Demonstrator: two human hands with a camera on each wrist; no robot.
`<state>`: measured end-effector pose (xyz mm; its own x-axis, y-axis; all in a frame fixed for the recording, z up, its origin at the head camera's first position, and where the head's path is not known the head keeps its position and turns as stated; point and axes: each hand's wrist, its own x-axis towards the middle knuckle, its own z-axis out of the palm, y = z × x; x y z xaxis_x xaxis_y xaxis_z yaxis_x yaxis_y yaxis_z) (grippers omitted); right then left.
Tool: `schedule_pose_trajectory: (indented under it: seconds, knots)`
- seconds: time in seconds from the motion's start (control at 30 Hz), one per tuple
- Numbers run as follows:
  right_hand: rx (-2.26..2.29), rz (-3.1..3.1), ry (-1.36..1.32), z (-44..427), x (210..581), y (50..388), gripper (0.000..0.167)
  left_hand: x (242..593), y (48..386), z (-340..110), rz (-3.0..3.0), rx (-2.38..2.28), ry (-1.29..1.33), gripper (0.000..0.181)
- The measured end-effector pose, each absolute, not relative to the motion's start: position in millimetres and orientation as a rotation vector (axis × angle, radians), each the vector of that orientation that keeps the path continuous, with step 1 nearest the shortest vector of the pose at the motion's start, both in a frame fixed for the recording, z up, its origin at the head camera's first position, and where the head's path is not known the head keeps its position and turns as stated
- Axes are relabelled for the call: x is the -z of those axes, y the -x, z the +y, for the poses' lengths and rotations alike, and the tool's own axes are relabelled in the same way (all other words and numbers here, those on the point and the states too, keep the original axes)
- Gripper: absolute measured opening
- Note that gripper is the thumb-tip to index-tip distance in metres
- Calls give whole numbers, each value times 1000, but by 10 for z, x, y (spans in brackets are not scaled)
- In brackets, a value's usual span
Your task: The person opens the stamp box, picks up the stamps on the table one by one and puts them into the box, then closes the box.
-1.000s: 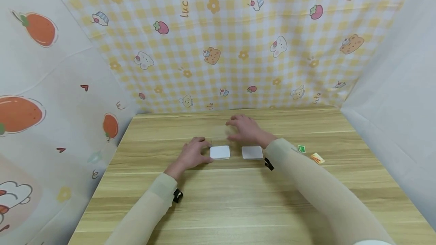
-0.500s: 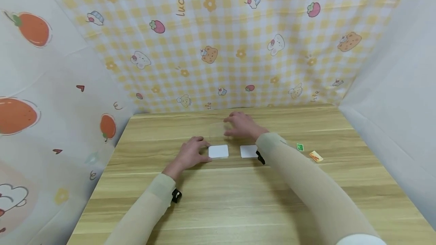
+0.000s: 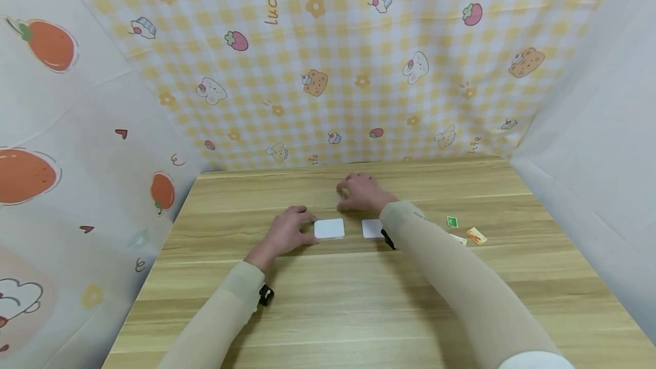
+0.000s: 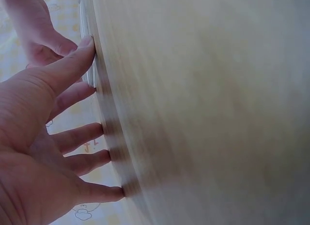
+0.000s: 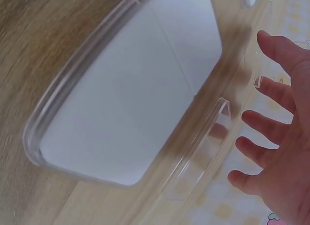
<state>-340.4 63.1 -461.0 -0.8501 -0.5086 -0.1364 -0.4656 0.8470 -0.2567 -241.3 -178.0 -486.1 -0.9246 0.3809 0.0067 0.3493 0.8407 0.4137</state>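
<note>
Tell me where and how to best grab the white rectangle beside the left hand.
Probably grip the white rectangle by its near and far long edges, coming from the left: it lies flat and is narrower that way, and a second white rectangle sits to its right. The left hand brackets its left end like this, fingers opposite the thumb.

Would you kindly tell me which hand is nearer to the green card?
The right hand is nearer: in the head view it is left of the green card and slightly farther back. The left hand is much farther left.
</note>
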Motion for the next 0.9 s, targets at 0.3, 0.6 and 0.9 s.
schedule_pose_trajectory:
  seconds: [0.3,0.6,0.9]
  knots:
    - [238,2857,752,614,4690,3426,62,4868,2419,-1795,2940,-639,-598,55]
    - [230,2874,744,608,4723,3423,62,4868,2419,-1794,2952,-634,-615,55]
    - [224,2873,755,611,4729,3422,62,4863,2415,-1792,2945,-645,-607,55]
